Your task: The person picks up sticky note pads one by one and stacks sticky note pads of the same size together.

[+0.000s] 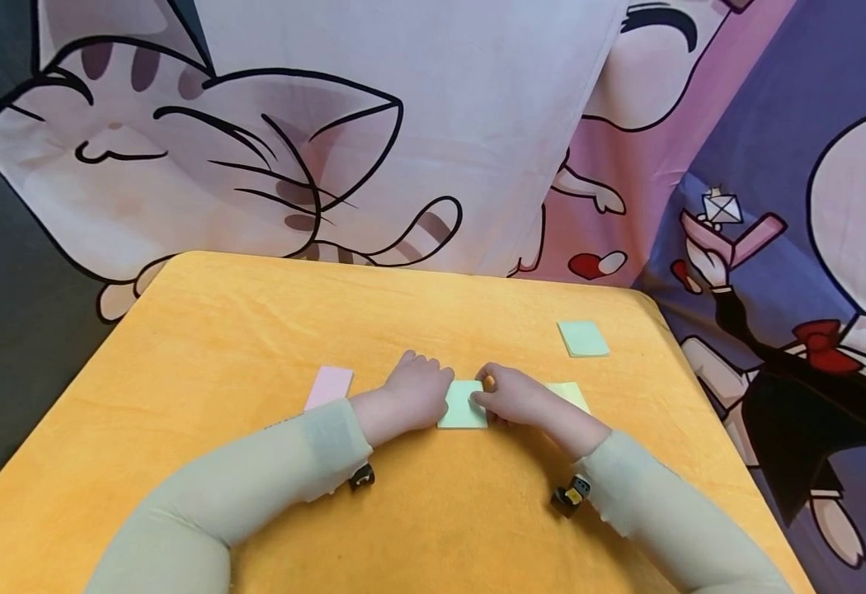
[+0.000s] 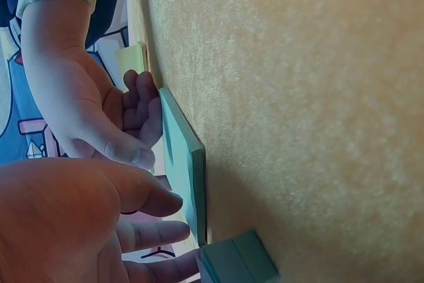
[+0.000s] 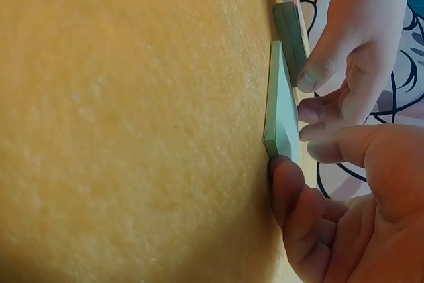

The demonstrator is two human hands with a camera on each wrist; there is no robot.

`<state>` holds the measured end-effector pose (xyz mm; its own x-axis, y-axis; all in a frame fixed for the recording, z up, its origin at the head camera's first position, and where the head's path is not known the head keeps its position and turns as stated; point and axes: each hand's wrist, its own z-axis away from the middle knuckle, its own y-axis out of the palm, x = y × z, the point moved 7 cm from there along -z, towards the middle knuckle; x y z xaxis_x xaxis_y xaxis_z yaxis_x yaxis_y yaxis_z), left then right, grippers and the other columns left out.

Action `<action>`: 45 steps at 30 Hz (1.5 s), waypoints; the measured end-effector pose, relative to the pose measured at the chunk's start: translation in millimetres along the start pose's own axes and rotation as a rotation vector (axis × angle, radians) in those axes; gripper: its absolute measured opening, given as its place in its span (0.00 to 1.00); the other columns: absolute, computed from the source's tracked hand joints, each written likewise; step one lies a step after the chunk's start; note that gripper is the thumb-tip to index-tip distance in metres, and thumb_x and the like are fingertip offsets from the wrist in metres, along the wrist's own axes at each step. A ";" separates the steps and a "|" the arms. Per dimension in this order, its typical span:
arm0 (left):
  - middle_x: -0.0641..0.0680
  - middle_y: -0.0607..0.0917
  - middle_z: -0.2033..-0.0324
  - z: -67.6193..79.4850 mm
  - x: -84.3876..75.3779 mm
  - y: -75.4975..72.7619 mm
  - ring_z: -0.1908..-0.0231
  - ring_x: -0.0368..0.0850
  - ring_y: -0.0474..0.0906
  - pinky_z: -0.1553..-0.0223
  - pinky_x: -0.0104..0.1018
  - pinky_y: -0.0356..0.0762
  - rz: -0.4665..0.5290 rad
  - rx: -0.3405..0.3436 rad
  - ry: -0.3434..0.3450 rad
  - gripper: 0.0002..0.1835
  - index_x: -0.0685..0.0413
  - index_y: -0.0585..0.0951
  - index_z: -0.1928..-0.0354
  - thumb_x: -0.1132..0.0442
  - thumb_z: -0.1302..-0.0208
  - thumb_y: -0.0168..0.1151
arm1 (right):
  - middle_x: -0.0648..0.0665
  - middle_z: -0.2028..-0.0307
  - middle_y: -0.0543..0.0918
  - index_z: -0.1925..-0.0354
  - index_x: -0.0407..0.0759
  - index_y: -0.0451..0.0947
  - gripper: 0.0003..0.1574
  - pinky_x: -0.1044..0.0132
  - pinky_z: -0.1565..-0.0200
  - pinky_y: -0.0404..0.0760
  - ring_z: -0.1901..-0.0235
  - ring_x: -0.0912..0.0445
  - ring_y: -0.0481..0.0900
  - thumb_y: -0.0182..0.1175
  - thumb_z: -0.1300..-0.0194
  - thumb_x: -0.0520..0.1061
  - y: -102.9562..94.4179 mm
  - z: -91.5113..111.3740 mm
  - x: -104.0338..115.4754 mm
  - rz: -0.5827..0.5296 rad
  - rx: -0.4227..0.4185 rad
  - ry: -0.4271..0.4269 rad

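A mint green pad of square notes (image 1: 463,406) lies flat on the table between the two hands. My left hand (image 1: 414,392) hovers at its left edge; in the left wrist view its thumb and fingers stand apart over the pad (image 2: 187,164). Beside those fingertips is a darker green block (image 2: 240,258), hidden under the hand in the head view. My right hand (image 1: 515,398) is at the pad's right side, fingers loosely bent. In the right wrist view a fingertip (image 3: 285,167) touches the pad's near corner, the thumb apart above.
A pink pad (image 1: 329,386) lies left of the left forearm. Partly behind the right hand is a yellow pad (image 1: 570,396). Another mint pad (image 1: 584,339) sits farther back on the right. The yellow table (image 1: 403,528) ends at a cartoon-printed cloth (image 1: 477,165).
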<state>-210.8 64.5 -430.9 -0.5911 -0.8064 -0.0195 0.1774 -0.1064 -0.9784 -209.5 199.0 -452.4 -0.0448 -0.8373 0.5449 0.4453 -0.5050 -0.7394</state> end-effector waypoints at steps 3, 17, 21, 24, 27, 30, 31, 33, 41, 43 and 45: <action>0.52 0.82 0.57 0.0 -0.6 0.9 0.55 0.51 0.76 0.40 0.51 0.60 0.001 -0.004 0.004 0.17 0.50 0.80 0.46 0.53 0.34 0.59 | 0.46 0.80 0.82 0.44 0.40 0.71 0.22 0.62 0.78 0.75 0.83 0.53 0.78 0.60 0.30 0.50 1.2 1.7 -1.2 -0.029 -0.001 0.021; 0.54 0.85 0.55 13.4 -7.4 -1.5 0.47 0.56 0.76 0.33 0.58 0.52 0.035 -0.040 0.030 0.35 0.49 0.80 0.44 0.29 0.39 0.56 | 0.44 0.79 0.82 0.47 0.41 0.71 0.18 0.63 0.78 0.76 0.82 0.53 0.79 0.61 0.31 0.46 2.3 0.4 -7.8 -0.094 -0.020 0.067; 0.54 0.84 0.56 19.4 -11.2 -0.7 0.48 0.55 0.76 0.33 0.58 0.52 0.017 -0.036 0.040 0.36 0.49 0.80 0.46 0.29 0.44 0.63 | 0.44 0.79 0.82 0.47 0.41 0.71 0.18 0.63 0.78 0.76 0.82 0.53 0.79 0.61 0.31 0.44 2.8 0.1 -9.2 -0.109 -0.023 0.062; 0.53 0.83 0.56 21.9 -13.6 1.5 0.50 0.54 0.75 0.33 0.57 0.53 -0.010 -0.029 0.054 0.35 0.49 0.79 0.46 0.32 0.46 0.67 | 0.44 0.79 0.82 0.47 0.42 0.71 0.17 0.63 0.78 0.76 0.82 0.53 0.79 0.62 0.31 0.44 2.9 -0.4 -10.7 -0.114 -0.026 0.062; 0.53 0.82 0.54 22.3 -14.6 4.4 0.50 0.53 0.75 0.33 0.56 0.53 -0.027 -0.022 0.061 0.33 0.50 0.78 0.45 0.35 0.44 0.68 | 0.44 0.79 0.82 0.47 0.42 0.72 0.17 0.63 0.78 0.76 0.82 0.53 0.79 0.62 0.31 0.45 2.5 -1.3 -12.0 -0.124 -0.028 0.066; 0.53 0.81 0.53 21.5 -14.3 6.8 0.49 0.53 0.74 0.33 0.54 0.54 -0.031 -0.021 0.062 0.30 0.50 0.78 0.44 0.39 0.41 0.67 | 0.43 0.78 0.82 0.47 0.42 0.72 0.17 0.62 0.78 0.76 0.82 0.53 0.79 0.62 0.31 0.44 2.9 -1.8 -13.1 -0.136 -0.023 0.067; 0.53 0.81 0.53 21.5 -13.9 7.2 0.49 0.53 0.74 0.34 0.54 0.54 -0.032 -0.024 0.063 0.29 0.50 0.78 0.45 0.40 0.40 0.67 | 0.43 0.78 0.82 0.47 0.42 0.72 0.16 0.62 0.78 0.77 0.82 0.53 0.79 0.62 0.31 0.44 3.1 -1.7 -13.0 -0.138 -0.021 0.064; 0.53 0.81 0.54 21.3 -13.2 7.3 0.50 0.52 0.74 0.35 0.54 0.55 -0.032 -0.030 0.065 0.26 0.50 0.79 0.46 0.41 0.38 0.66 | 0.43 0.78 0.82 0.48 0.42 0.72 0.16 0.62 0.78 0.77 0.82 0.52 0.79 0.61 0.31 0.44 3.6 -1.8 -13.4 -0.141 -0.018 0.060; 0.53 0.81 0.56 22.4 -11.7 3.1 0.53 0.52 0.75 0.36 0.53 0.57 -0.020 -0.037 0.073 0.23 0.51 0.80 0.46 0.44 0.36 0.64 | 0.43 0.78 0.82 0.48 0.42 0.72 0.16 0.62 0.78 0.78 0.82 0.52 0.79 0.61 0.31 0.44 3.9 -3.2 -15.5 -0.148 -0.014 0.050; 0.53 0.81 0.56 22.3 -10.6 1.7 0.53 0.52 0.75 0.37 0.52 0.58 -0.017 -0.040 0.072 0.25 0.52 0.79 0.46 0.43 0.38 0.65 | 0.43 0.78 0.82 0.48 0.42 0.72 0.16 0.62 0.78 0.78 0.82 0.52 0.79 0.61 0.30 0.44 4.0 -3.2 -15.6 -0.149 -0.013 0.051; 0.53 0.80 0.55 21.2 -9.0 1.8 0.53 0.52 0.75 0.38 0.52 0.59 -0.019 -0.043 0.070 0.28 0.52 0.79 0.44 0.42 0.40 0.67 | 0.42 0.78 0.82 0.48 0.43 0.72 0.15 0.62 0.77 0.78 0.82 0.52 0.79 0.61 0.30 0.44 4.0 -3.2 -15.5 -0.149 -0.012 0.052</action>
<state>-188.5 59.1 -428.1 -0.6479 -0.7616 -0.0142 0.1327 -0.0946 -0.9866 -209.9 209.3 -465.1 -0.1565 -0.7624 0.6279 0.4197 -0.6268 -0.6564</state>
